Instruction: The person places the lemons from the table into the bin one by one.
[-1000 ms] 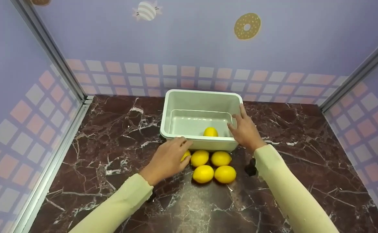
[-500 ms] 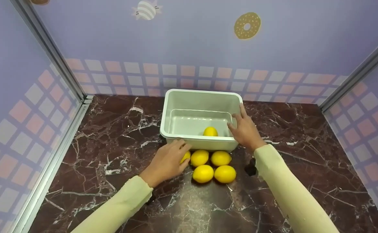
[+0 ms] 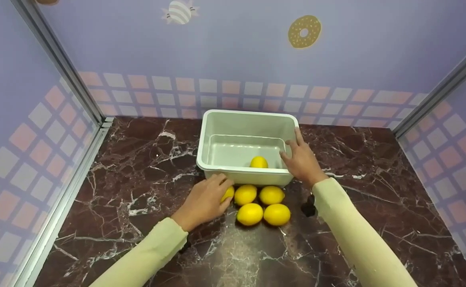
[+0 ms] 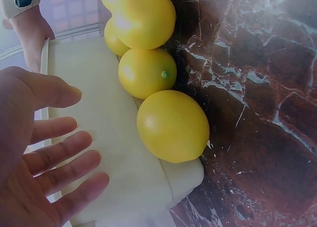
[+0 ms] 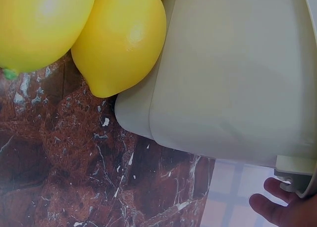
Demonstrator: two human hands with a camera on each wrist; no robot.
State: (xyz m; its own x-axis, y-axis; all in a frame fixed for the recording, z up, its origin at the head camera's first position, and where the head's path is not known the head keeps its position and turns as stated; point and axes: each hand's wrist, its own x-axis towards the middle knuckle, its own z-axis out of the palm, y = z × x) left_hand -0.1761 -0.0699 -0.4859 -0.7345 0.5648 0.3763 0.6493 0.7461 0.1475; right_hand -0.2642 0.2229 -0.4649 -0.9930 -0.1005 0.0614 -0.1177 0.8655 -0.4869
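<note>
A pale grey-green plastic bin [image 3: 249,178] stands near the back wall, with one lemon [image 3: 259,162] inside. Along its front side, several lemons lie close together on the table. The leftmost lemon [image 4: 173,126] is partly covered by my left hand [image 3: 204,198] in the head view. In the left wrist view, that hand's fingers [image 4: 69,166] are spread beside the bin's front wall, with a visible gap between them and the lemon. My right hand [image 3: 304,161] holds the bin's right rim, some fingers inside and others [image 5: 267,207] outside, below the rim.
The dark red marble-patterned table [image 3: 137,199] extends to both sides of the bin. A patterned back wall [image 3: 241,52] rises close behind it. Side panels with metal-framed corners [image 3: 67,65] enclose the left and right.
My left hand has drawn back slightly from the bin's front rim and lowered beside the leftmost lemon. The right hand, bin and lemons look unchanged.
</note>
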